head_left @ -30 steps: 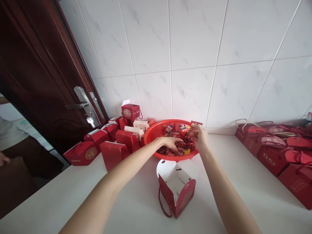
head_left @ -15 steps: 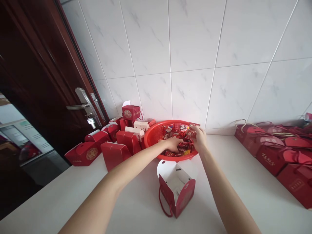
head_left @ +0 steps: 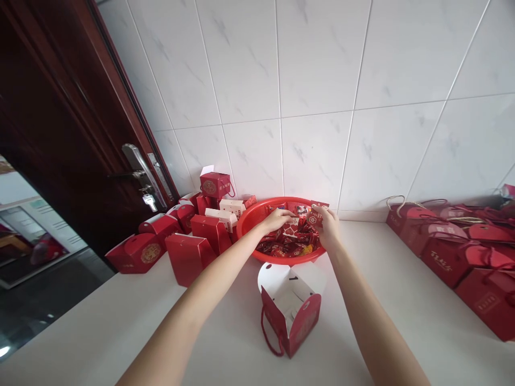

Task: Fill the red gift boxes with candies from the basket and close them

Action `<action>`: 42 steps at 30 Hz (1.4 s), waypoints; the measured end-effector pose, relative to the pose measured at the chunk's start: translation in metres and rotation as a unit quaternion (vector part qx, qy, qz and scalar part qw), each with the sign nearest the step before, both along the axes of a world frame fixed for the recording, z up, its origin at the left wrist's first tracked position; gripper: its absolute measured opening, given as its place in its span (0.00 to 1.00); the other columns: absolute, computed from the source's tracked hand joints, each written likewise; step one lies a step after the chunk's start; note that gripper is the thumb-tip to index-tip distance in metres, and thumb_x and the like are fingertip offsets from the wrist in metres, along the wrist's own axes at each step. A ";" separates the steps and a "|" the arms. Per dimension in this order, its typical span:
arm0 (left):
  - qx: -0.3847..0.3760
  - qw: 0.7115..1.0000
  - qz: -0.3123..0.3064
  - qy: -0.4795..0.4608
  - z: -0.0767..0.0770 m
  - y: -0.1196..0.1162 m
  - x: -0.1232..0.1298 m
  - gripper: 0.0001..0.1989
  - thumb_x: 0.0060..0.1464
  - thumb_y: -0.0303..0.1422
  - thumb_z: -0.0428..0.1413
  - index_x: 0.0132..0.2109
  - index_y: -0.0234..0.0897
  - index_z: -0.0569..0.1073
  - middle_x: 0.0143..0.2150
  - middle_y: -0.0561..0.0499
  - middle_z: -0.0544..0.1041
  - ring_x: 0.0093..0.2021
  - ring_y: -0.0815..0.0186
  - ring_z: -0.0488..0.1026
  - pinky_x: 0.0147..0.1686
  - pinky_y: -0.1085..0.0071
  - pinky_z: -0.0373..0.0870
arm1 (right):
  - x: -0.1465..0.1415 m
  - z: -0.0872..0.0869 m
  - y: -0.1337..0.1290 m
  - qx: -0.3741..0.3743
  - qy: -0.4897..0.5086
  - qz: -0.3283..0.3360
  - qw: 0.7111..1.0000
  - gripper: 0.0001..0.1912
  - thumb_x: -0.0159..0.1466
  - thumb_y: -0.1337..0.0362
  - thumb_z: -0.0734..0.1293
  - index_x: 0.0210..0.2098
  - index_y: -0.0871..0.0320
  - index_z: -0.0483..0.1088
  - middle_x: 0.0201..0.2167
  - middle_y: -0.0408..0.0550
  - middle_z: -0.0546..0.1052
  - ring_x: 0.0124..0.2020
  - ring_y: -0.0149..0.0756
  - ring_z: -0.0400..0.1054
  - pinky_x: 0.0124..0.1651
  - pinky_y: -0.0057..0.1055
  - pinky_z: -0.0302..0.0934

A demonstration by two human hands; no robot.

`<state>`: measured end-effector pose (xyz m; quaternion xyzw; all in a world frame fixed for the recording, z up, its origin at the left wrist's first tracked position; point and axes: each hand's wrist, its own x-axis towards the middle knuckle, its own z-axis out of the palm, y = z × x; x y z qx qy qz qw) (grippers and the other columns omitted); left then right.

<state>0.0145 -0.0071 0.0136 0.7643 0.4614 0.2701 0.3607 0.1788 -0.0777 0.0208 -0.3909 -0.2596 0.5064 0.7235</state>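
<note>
A red oval basket by the wall holds many wrapped candies. Over its middle, my left hand pinches a red patterned packet. At the basket's right side my right hand is closed on red candy packets. Nearer to me, between my forearms, an open red gift box stands with its flaps up and a red cord handle on its left. Its inside is white, and the contents are hard to make out.
Several red boxes and upright red and cream packs stand left of the basket. Rows of red gift boxes with cords fill the right side. A dark door with keys is at the left, a tiled wall behind.
My left hand has risen from deep among the candies and moved slightly left, now with a patterned packet in its fingers. My right hand has barely moved.
</note>
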 end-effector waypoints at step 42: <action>0.073 0.919 -0.017 0.387 -0.001 -0.013 0.002 0.15 0.52 0.26 0.57 0.45 0.46 0.79 0.49 0.46 0.81 0.51 0.50 0.78 0.50 0.62 0.71 | -0.002 -0.004 0.000 0.023 -0.022 -0.003 0.999 0.11 0.44 0.61 0.76 0.23 0.54 0.70 0.20 0.39 0.75 0.24 0.34 0.72 0.26 0.28 0.67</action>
